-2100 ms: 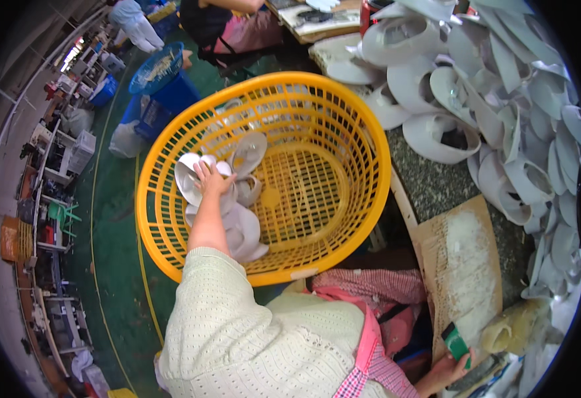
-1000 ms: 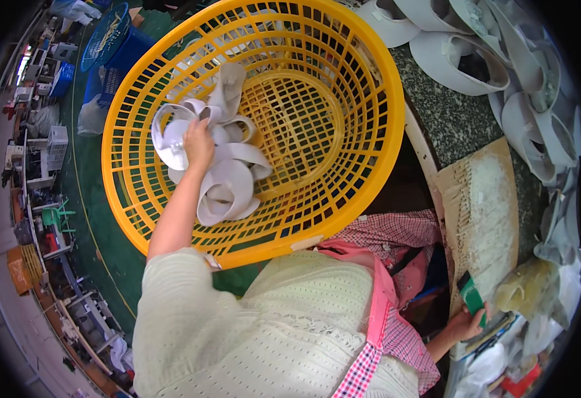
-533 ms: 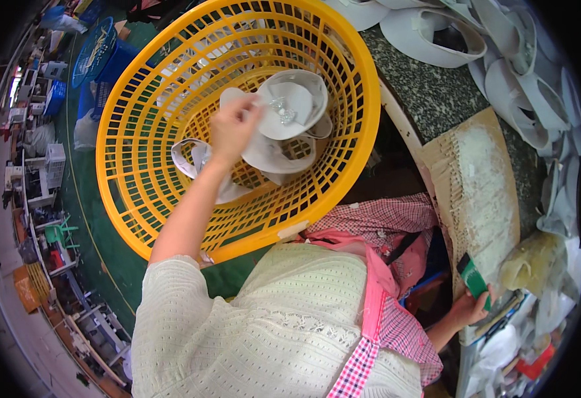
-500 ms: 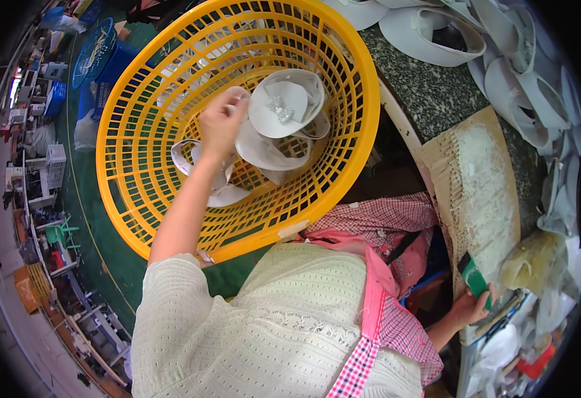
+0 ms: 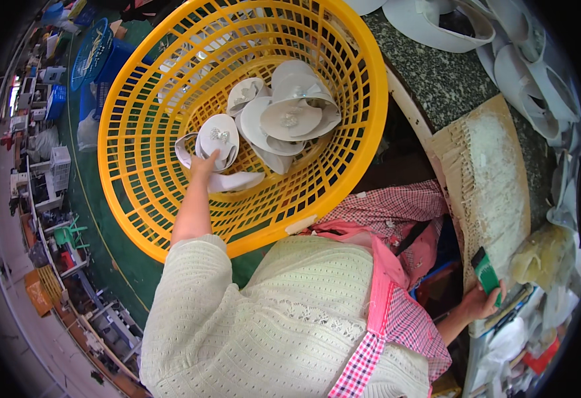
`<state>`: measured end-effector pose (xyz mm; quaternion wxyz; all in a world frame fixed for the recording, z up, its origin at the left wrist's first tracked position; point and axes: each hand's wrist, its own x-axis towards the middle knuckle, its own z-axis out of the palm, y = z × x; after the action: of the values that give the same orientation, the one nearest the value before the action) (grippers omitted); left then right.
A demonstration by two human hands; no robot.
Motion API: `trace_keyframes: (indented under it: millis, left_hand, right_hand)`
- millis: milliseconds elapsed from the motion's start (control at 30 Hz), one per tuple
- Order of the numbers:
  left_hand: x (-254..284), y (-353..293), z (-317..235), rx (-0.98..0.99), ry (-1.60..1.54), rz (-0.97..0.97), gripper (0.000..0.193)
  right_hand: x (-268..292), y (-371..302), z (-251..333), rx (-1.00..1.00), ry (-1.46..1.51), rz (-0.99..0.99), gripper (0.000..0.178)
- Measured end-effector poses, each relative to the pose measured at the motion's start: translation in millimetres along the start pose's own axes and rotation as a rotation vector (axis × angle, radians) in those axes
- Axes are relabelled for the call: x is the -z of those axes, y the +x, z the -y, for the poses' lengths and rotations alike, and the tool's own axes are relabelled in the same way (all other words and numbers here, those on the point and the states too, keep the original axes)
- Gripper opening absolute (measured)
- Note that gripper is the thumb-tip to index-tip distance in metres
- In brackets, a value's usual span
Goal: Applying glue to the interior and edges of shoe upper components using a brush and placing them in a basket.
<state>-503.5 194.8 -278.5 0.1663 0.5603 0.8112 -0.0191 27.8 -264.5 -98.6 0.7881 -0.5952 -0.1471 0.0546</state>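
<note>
My left hand (image 5: 204, 164) reaches into a yellow plastic basket (image 5: 138, 199) and grips a white shoe upper (image 5: 219, 138) with a small shiny ornament. A pile of more white uppers (image 5: 290, 116) lies just to the right inside the basket. My right hand (image 5: 481, 300) is low at the right, closed on a small green rectangular object (image 5: 484, 270) beside the workbench edge.
A dark speckled workbench (image 5: 450, 79) at the upper right carries several white uppers (image 5: 529, 46) and a worn cardboard sheet (image 5: 493, 179). Yellowish material (image 5: 546, 255) lies by its lower end. Blue crates (image 5: 95, 60) and shelving stand on the green floor at left.
The basket has shifted right and up in view. My left hand moved from the big pile leftward and down, now holding a single upper. The right hand stays on the green object.
</note>
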Motion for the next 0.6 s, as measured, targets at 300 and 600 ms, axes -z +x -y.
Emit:
trace_keyframes:
  millis: [300,600]
  left_hand:
    - [169.5,-30.8,-96.8,-0.473,-0.184,-0.382,0.025]
    - [54.6,-122.6,-202.6,-1.326,0.224,-0.482,0.031]
  right_hand:
    - [-2.2,-0.7,-1.5,0.002,-0.072,-0.019,0.021]
    - [-3.7,-5.4,-3.4,0.043,-0.039,0.053,0.019]
